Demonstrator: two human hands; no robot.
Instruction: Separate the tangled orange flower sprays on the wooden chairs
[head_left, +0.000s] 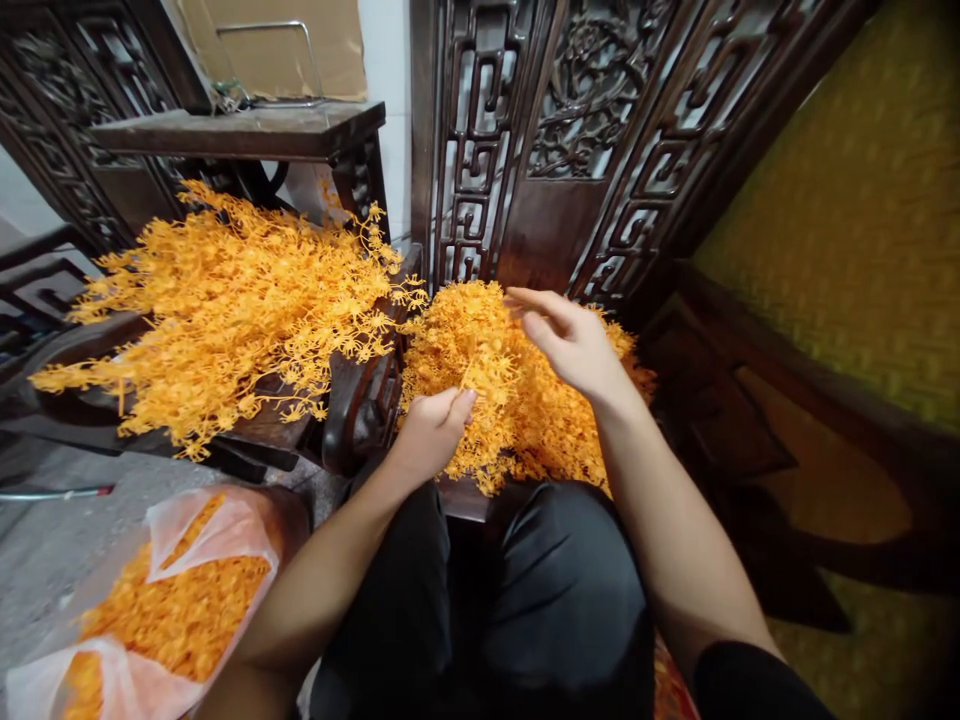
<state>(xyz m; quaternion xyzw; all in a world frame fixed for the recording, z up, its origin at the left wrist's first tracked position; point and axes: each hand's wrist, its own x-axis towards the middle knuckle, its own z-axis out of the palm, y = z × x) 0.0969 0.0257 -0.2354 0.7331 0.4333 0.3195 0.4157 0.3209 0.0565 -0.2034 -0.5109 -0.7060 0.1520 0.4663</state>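
Observation:
A heap of small orange plastic flower pieces (555,430) lies on the dark wooden seat in front of my knees. My left hand (435,430) is closed with thumb and fingers pinched round the stem of an orange plastic flower sprig (487,375), held upright before the heap. Above the heap's far side is my right hand (566,335), its fingers extended and the thumb apart from them. Nothing shows in its grasp. To the left, a large pile of branching orange sprigs (240,300) spreads over another carved wooden chair.
An open translucent plastic bag (255,530) full of loose orange pieces stands on the grey floor at lower left. A small dark table (247,132) bears cardboard and a wire frame. Carved wooden panels (547,230) rise behind; a woven yellow surface (847,220) is at right.

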